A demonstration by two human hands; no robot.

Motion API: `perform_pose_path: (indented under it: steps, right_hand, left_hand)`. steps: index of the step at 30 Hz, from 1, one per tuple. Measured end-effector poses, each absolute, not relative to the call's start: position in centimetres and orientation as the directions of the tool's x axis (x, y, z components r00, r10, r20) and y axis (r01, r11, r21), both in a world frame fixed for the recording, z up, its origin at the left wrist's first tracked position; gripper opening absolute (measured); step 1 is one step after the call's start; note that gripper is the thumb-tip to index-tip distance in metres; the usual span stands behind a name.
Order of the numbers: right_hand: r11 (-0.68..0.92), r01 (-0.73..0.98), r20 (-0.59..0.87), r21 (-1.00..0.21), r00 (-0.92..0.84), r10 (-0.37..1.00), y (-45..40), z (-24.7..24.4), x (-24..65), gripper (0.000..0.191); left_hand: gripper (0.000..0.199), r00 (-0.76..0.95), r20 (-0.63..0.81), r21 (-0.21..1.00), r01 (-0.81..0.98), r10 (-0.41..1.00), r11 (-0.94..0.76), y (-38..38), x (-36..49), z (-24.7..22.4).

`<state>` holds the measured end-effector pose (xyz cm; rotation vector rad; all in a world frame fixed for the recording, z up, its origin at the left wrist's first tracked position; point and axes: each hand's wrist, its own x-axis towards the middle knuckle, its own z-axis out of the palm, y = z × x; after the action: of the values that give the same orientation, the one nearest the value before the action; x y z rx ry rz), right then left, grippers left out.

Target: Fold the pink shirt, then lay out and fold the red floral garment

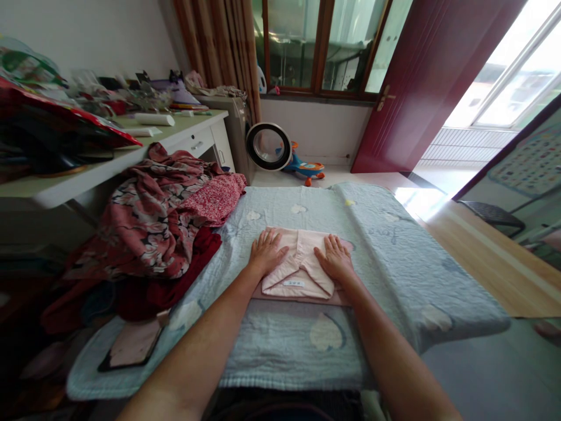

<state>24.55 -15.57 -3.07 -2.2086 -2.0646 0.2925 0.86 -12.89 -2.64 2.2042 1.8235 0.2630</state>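
Note:
A pale pink garment (300, 257), folded into a compact shape with a collar-like opening and a small white label near me, lies on the light blue blanket (280, 345). On its left side my left hand (265, 252) rests flat, fingers stretched out. My right hand (335, 257) lies flat on the right side, its fingers spread. Both palms touch the cloth, and neither hand grips anything. Part of the garment's sides is hidden beneath the hands.
To the left is a heap of red floral clothes (153, 216). A phone-like flat object with a pinkish face (134, 345) lies at the near left. A cluttered desk (188, 126) borders the left; a washing machine with its round door open (268, 146) and a ride-on toy (307, 168) stand beyond.

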Motion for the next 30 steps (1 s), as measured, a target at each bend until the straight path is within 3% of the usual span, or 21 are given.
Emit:
perform_pose_path:
  steps: [5,9,12,15,17,20,26,30]
  right_hand:
    - [-0.132,0.949,0.037,-0.288,0.149,0.988,-16.6,-3.0,26.6,0.064]
    - [-0.128,0.856,0.139,-0.501,0.226,0.964,-17.3,-2.5,27.5,0.065]
    - [-0.239,0.617,-0.009,-0.75,0.352,0.936,-17.4,-2.1,27.6,0.067]
    - [-0.335,0.333,-0.208,-0.881,0.362,0.909,-17.2,-1.9,27.8,0.053]
    - [-0.364,0.226,-0.294,-0.903,0.29,0.911,-17.1,-1.8,28.1,0.034]
    - [-0.408,0.131,-0.387,-0.904,0.159,0.908,-16.9,-1.5,28.4,0.019]
    - [-0.264,0.066,-0.254,-0.962,0.124,0.959,-17.4,-0.4,27.7,0.032]
    - [-0.284,-0.055,-0.289,-0.957,0.131,0.948,-18.7,0.6,27.0,0.039]
  left_hand:
    - [0.069,0.084,0.039,0.426,0.9,0.996,-0.093,-14.7,-1.2,-1.8]
    - [0.078,-0.061,0.024,0.623,0.781,0.998,0.033,-15.5,-2.9,-1.4]
    - [0.077,-0.155,-0.136,0.799,0.567,0.979,0.201,-15.6,-3.7,-1.1]
    - [0.059,-0.092,-0.339,0.877,0.329,0.936,0.349,-15.7,-3.9,-0.5]
    - [0.044,0.031,-0.452,0.873,0.222,0.891,0.435,-16.0,-3.7,0.0]
    - [0.032,0.098,-0.499,0.862,0.164,0.861,0.48,-16.3,-3.3,0.5]
    - [0.028,0.026,-0.415,0.905,0.114,0.91,0.409,-17.1,-2.5,0.3]
    - [0.032,0.034,-0.339,0.939,0.067,0.94,0.336,-17.5,-2.3,1.0]
